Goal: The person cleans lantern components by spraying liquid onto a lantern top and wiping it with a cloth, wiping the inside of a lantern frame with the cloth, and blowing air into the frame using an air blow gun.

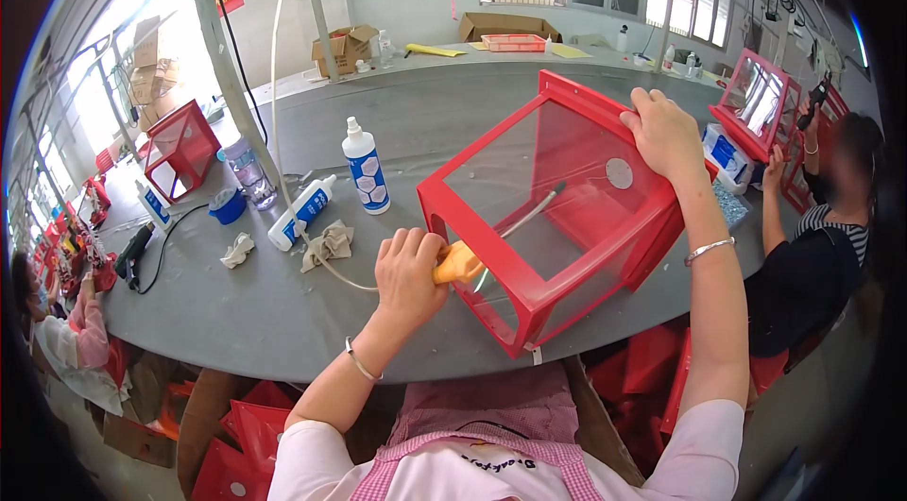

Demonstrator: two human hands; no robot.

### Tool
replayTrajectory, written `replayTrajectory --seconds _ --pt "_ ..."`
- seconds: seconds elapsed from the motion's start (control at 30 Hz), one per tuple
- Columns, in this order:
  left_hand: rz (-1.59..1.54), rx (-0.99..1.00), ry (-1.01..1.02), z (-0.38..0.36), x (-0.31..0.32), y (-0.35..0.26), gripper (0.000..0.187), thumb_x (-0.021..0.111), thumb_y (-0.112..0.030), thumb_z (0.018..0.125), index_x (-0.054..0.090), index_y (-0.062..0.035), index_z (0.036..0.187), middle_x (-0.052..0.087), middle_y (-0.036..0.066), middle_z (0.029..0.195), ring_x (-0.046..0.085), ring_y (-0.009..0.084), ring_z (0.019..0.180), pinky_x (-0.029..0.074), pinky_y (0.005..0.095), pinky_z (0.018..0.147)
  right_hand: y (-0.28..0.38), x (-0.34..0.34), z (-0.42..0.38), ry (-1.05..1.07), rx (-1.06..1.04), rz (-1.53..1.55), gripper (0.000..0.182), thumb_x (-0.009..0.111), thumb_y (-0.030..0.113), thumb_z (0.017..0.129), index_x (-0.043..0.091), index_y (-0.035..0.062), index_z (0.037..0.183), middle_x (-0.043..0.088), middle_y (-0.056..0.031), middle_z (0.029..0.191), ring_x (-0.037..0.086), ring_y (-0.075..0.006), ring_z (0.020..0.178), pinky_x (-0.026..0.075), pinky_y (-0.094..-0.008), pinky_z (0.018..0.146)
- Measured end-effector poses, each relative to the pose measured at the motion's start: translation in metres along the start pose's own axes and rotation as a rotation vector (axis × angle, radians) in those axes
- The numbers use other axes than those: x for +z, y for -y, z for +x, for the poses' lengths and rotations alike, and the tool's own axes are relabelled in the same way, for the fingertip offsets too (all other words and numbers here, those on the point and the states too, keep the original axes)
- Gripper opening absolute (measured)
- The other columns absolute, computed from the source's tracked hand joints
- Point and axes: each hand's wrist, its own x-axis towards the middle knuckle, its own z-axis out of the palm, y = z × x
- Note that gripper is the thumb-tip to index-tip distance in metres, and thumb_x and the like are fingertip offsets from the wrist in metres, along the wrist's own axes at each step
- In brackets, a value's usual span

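A red frame box with clear panels [557,288] is tilted above the grey table in front of me. My right hand [664,131] grips its upper right edge. My left hand [411,272] is wrapped round a yellow-orange handled tool [460,263] at the box's left side. A thin tube with a dark tip [534,210] shows behind the clear panel, inside the box. A pale hose runs from near my left hand to the left over a crumpled cloth [331,246]. A white and blue bottle [366,170] stands upright left of the box.
Another bottle lies on its side [300,215], near a blue cup [227,206] and a clear jar [248,170]. A metal post [227,57] rises at the left. Co-workers sit at the right [812,246] and far left [76,340]. Red parts [260,430] lie below the grey table [283,331].
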Motion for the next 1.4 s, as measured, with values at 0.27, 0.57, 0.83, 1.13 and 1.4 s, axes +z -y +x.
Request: replayTrajectory --seconds 0.27,0.57,0.83,1.13,1.4 --pt "0.148 -0.146 0.032 -0.016 -0.020 0.028 0.023 0.071 -0.006 0.067 0.058 -0.0089 0.086 0.056 0.007 0.083 0.055 0.0290 0.084 0.040 0.0399 0.074 -0.008 0.008 0.000 -0.025 -0.004 0.028 0.025 0.057 0.030 0.096 0.051 0.0052 0.098 0.062 -0.0145 0.095 0.063 -0.0379 0.093 0.050 -0.0486 0.076" --pt "0.245 -0.273 0.537 -0.040 -0.062 0.039 0.015 0.074 -0.019 0.076 0.064 -0.0093 0.083 0.063 0.009 0.082 0.060 0.0287 0.084 0.043 0.0399 0.079 -0.013 0.013 0.004 -0.022 0.002 0.004 0.025 0.056 0.030 0.097 0.051 0.0050 0.098 0.062 -0.0146 0.095 0.063 -0.0382 0.092 0.050 -0.0491 0.076" --pt "-0.045 -0.199 1.026 -0.023 -0.086 0.025 0.018 0.074 -0.023 0.077 0.065 -0.0086 0.083 0.063 0.010 0.081 0.059 0.0324 0.085 0.046 0.0443 0.074 -0.005 0.012 -0.001 -0.054 -0.029 0.005 0.025 0.056 0.029 0.097 0.051 0.0048 0.098 0.062 -0.0144 0.095 0.063 -0.0373 0.093 0.050 -0.0489 0.076" --pt "-0.022 -0.193 0.282 -0.022 -0.053 0.024 0.016 0.071 -0.009 0.074 0.061 -0.0079 0.087 0.060 0.011 0.086 0.056 0.0348 0.088 0.047 0.0450 0.075 -0.004 0.010 0.000 -0.042 -0.012 0.001 0.024 0.056 0.029 0.097 0.052 0.0047 0.099 0.063 -0.0138 0.096 0.063 -0.0358 0.096 0.051 -0.0478 0.078" --pt "0.005 -0.243 0.448 -0.035 -0.040 0.039 0.020 0.074 -0.009 0.077 0.061 -0.0029 0.090 0.060 0.015 0.082 0.057 0.0389 0.084 0.046 0.0448 0.073 -0.007 0.016 -0.001 -0.073 -0.003 0.027 0.024 0.057 0.029 0.097 0.056 0.0059 0.105 0.064 -0.0142 0.101 0.064 -0.0352 0.101 0.052 -0.0465 0.082"
